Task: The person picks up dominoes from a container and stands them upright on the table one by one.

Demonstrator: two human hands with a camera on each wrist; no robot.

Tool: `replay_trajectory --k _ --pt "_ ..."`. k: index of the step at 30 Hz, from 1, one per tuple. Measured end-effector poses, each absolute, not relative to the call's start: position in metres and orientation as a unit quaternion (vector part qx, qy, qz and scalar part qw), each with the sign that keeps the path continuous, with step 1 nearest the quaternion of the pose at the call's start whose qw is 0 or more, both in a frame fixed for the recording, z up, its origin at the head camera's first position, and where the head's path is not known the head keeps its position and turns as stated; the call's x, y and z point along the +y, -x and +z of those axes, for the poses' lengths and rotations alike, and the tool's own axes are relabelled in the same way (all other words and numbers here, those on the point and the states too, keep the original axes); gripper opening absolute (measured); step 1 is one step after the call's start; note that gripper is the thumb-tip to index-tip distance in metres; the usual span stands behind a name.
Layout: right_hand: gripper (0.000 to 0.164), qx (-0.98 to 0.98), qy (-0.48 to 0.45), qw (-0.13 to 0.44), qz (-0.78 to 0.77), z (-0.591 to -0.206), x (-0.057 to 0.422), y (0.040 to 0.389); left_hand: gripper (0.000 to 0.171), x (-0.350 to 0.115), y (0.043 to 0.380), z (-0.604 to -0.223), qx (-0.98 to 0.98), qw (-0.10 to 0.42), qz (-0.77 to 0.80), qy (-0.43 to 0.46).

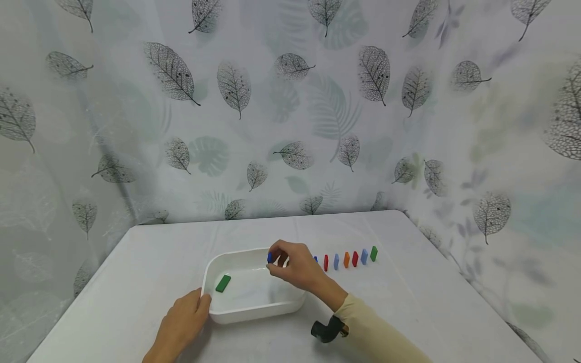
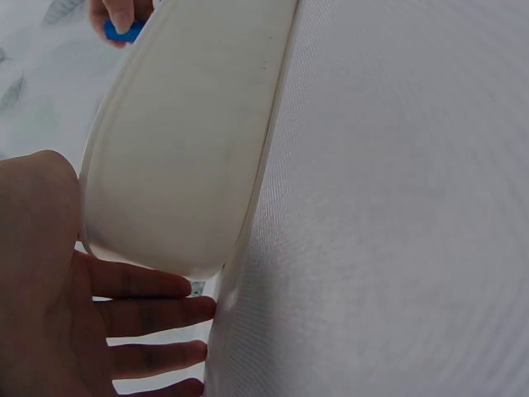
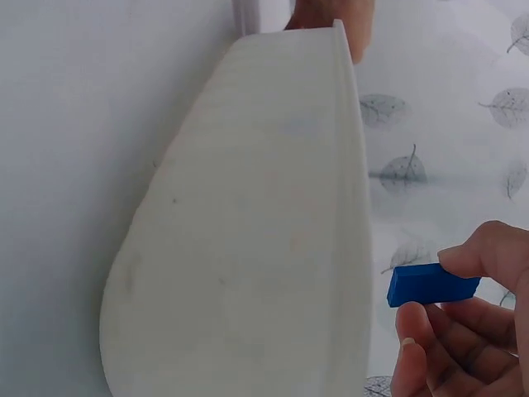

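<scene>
My right hand (image 1: 295,264) pinches a blue domino block (image 3: 430,285) between thumb and fingertips, above the far right part of a white tray (image 1: 254,311). Inside that tray, on its left side, a green domino block (image 1: 223,283) lies flat. My left hand (image 1: 183,320) touches the tray's near left corner from outside. In the left wrist view its fingers (image 2: 153,316) are straight and spread by the tray's end, with the thumb at the rim.
Right of the tray, several upright blocks stand in a spaced row, among them a red block (image 1: 326,262), an orange block (image 1: 347,259) and a green block (image 1: 374,253). A white cloth covers the table (image 1: 399,312). Leaf-patterned curtains (image 1: 272,126) hang behind and at the sides.
</scene>
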State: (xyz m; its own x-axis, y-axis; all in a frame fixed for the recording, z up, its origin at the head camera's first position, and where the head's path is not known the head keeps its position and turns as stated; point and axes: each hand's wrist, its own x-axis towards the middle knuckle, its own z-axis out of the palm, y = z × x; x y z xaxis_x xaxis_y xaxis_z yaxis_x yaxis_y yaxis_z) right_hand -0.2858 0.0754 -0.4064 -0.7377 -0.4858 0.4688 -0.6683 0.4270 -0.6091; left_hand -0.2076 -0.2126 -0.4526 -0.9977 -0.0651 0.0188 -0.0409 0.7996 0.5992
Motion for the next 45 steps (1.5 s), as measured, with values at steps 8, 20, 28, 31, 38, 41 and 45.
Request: replay_trajectory --k 8,20,28,31,38,41,45 --pt "0.019 -0.832 -0.339 0.151 0.412 -0.401 0.093 0.284 0.038 -0.213 0.208 -0.453 -0.950 0.020 -0.309 -0.028" --pt "0.021 -0.847 -0.284 0.174 0.415 -0.395 0.129 0.289 0.044 -0.212 0.209 -0.452 -0.952 0.024 -0.303 -0.028" --pt "0.021 -0.853 -0.252 0.179 0.421 -0.395 0.153 0.291 0.045 -0.211 0.209 -0.450 -0.955 0.027 -0.294 -0.025" --pt "0.021 -0.859 -0.238 0.184 0.414 -0.396 0.161 0.291 0.045 -0.212 0.209 -0.451 -0.953 0.022 -0.300 -0.027" --pt "0.021 -0.858 -0.222 0.190 0.421 -0.399 0.180 0.290 0.045 -0.212 0.209 -0.452 -0.951 0.017 -0.308 -0.030" --pt "0.022 -0.859 -0.216 0.191 0.423 -0.399 0.188 0.290 0.045 -0.212 0.209 -0.451 -0.951 0.018 -0.308 -0.031" --pt "0.022 -0.865 -0.204 0.187 0.418 -0.401 0.198 0.290 0.045 -0.212 0.208 -0.451 -0.950 0.017 -0.310 -0.030"
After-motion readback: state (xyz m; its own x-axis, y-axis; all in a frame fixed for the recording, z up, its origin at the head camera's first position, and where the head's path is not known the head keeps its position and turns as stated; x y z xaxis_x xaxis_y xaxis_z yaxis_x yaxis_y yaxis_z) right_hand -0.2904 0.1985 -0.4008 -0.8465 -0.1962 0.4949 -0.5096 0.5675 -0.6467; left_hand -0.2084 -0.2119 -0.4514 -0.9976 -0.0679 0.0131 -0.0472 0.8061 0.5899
